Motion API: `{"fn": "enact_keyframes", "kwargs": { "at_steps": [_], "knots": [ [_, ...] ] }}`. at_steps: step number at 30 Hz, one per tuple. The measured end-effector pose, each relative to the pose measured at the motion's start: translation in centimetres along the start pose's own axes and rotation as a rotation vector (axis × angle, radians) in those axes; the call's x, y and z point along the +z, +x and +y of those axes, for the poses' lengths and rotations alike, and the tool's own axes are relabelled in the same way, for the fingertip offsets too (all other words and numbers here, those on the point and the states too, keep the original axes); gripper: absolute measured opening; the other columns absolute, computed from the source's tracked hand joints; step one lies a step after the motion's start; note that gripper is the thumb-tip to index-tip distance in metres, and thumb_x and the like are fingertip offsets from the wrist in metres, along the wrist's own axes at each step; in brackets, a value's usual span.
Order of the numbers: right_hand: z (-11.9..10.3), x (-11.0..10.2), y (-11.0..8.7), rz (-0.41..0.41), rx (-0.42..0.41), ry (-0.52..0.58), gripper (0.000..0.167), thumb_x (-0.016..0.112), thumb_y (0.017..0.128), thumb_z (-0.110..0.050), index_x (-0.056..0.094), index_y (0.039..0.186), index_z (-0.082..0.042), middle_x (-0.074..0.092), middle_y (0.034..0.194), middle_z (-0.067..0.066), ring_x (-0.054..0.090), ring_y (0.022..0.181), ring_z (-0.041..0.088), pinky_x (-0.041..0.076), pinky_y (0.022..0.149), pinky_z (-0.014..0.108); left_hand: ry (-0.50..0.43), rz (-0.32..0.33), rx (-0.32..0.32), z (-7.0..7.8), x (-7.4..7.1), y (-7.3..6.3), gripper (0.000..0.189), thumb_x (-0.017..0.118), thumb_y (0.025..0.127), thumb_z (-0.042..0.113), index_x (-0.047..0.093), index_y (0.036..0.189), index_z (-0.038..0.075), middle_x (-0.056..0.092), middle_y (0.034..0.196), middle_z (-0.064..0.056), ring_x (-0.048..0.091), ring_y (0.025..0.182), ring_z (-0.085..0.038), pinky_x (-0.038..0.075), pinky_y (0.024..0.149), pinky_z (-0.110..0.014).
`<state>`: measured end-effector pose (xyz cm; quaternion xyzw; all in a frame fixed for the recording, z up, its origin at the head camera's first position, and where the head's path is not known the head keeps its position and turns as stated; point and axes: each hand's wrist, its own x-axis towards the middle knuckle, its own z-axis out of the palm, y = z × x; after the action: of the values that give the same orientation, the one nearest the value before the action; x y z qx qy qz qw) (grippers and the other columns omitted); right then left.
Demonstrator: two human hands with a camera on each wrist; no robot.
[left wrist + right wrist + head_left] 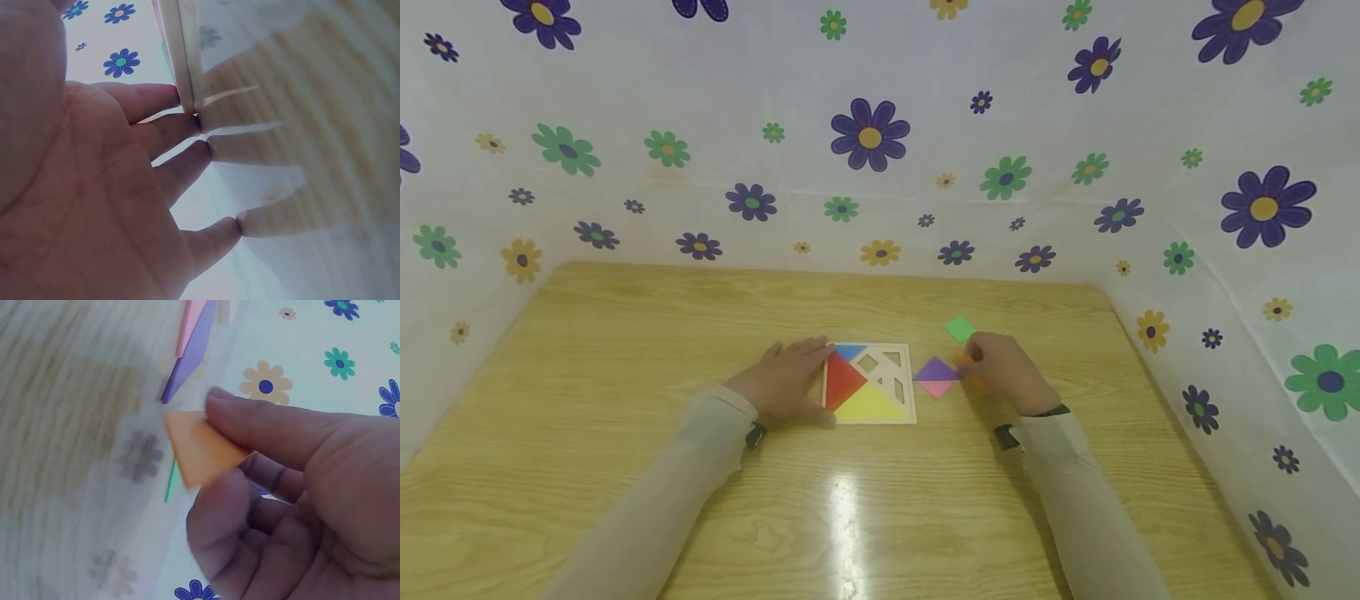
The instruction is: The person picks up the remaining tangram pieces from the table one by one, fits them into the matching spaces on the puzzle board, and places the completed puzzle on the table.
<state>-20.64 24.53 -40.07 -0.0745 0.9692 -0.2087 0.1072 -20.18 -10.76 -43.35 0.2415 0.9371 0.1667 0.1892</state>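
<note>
A pale wooden tangram board [912,408] lies flat on the table, with red [844,382], yellow [871,406] and blue triangles [848,352] set in it. Cut-out holes show in its right part. My left hand [784,383] rests along the board's left edge, fingers extended, thumb by the near corner; the left wrist view shows fingertips at the board's side and on the tabletop. Between thumb and fingers my right hand [1007,371] pinches an orange tangram piece [203,450], partly covered. Left of that hand lie a purple triangle [936,369] and a pink triangle [937,388], long sides together.
Behind the right hand a green square [959,328] lies on the wood-grain table [730,508]. White cloth [790,75] printed with flowers walls the table at the back and both sides. Glare marks the glossy surface in front of the board.
</note>
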Motion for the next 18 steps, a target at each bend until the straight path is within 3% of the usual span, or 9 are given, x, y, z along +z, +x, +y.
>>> {"fn": "enact_keyframes", "kwargs": {
  "at_steps": [9,18],
  "knots": [
    [-0.35,-0.25,0.09,0.066,-0.053,0.039,0.034,0.065,0.102,-0.018,0.055,0.071,-0.009,0.051,0.066,0.002,0.048,0.06,0.017,0.039,0.056,0.029,-0.006,0.003,0.009,0.25,-0.18,-0.21,0.114,0.08,0.079,0.063,0.023,0.166,0.013,0.02,0.172,-0.008,0.015,0.159,-0.031,0.007,0.126,-0.062],
    [-0.29,-0.63,0.13,0.045,-0.095,0.036,0.03,0.055,0.102,-0.007,0.061,0.072,-0.006,0.054,0.076,0.005,0.048,0.07,0.02,0.039,0.063,0.031,-0.018,0.005,0.009,0.44,-0.35,-0.49,0.113,0.08,0.08,0.061,0.024,0.166,0.013,0.02,0.172,-0.008,0.015,0.159,-0.031,0.006,0.127,-0.062]
  ]
}}
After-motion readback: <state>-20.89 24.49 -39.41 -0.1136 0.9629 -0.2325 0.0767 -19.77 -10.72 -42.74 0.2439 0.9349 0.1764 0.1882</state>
